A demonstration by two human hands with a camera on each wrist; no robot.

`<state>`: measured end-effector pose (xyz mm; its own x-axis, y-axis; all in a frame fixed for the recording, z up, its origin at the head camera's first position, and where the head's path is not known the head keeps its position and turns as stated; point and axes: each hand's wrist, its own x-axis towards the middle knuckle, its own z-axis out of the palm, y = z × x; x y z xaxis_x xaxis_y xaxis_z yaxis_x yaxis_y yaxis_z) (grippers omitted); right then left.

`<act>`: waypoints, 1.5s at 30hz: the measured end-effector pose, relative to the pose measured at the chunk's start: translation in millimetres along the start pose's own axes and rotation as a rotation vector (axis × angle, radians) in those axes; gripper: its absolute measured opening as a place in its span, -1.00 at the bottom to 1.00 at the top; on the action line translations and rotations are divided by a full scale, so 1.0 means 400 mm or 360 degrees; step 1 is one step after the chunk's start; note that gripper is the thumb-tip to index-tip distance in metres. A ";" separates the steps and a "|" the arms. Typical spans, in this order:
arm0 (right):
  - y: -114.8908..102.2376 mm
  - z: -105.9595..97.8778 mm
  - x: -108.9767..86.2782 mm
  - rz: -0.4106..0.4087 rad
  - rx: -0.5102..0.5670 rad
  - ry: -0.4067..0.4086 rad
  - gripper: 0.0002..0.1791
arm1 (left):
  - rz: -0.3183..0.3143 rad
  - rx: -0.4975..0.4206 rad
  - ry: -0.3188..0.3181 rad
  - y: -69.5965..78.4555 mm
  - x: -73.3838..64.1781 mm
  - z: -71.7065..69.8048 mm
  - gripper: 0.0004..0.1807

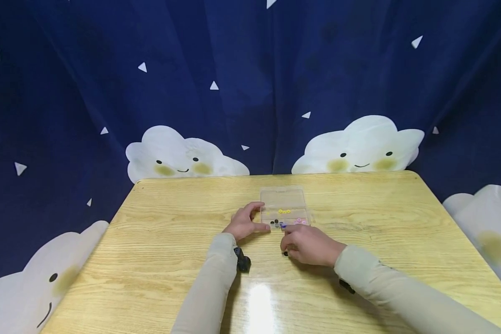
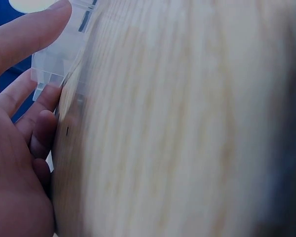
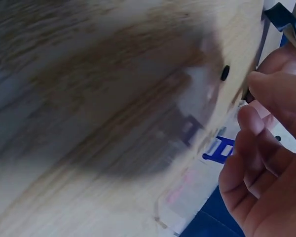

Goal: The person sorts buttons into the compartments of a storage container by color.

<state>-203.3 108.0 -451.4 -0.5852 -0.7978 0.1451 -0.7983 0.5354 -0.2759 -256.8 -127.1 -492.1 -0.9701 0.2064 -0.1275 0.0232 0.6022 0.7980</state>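
Observation:
A clear plastic compartment box point(image 1: 283, 197) lies on the table with its lid raised at the back. Small yellow rings point(image 1: 285, 211), black pieces point(image 1: 274, 223), a blue piece point(image 3: 219, 150) and pink pieces point(image 1: 301, 221) are inside. My left hand point(image 1: 245, 222) rests at the box's left side, thumb at the front corner and forefinger farther back, spread apart. Just in front of the box, my right hand point(image 1: 311, 245) has its fingers bent downward by a small black disc point(image 3: 225, 73) on the table. Something dark shows by its thumb tip; whether it is held, I cannot tell.
The wooden table point(image 1: 158, 260) stretches out on both sides of the box. A dark blue curtain point(image 1: 250, 93) with white clouds hangs behind its far edge. Black wrist cameras point(image 1: 242, 260) are worn on both forearms.

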 end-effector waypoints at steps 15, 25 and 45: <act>0.007 0.019 0.004 0.0022 0.0003 -0.0039 -0.84 | -0.0020 0.0007 0.0004 0.005 0.000 -0.003 -0.17; 0.015 0.033 0.008 0.0067 -0.0014 -0.0030 -0.85 | -0.0010 0.0015 0.0009 0.005 0.004 0.001 -0.17; 0.017 0.034 0.018 0.0161 0.0030 -0.0060 -0.85 | -0.0033 0.0016 0.0013 0.003 0.009 -0.001 -0.16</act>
<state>-210.8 102.1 -465.2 -0.6565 -0.7501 0.0797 -0.7325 0.6087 -0.3050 -260.3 -126.2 -491.4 -0.9724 0.1875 -0.1389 0.0057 0.6141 0.7892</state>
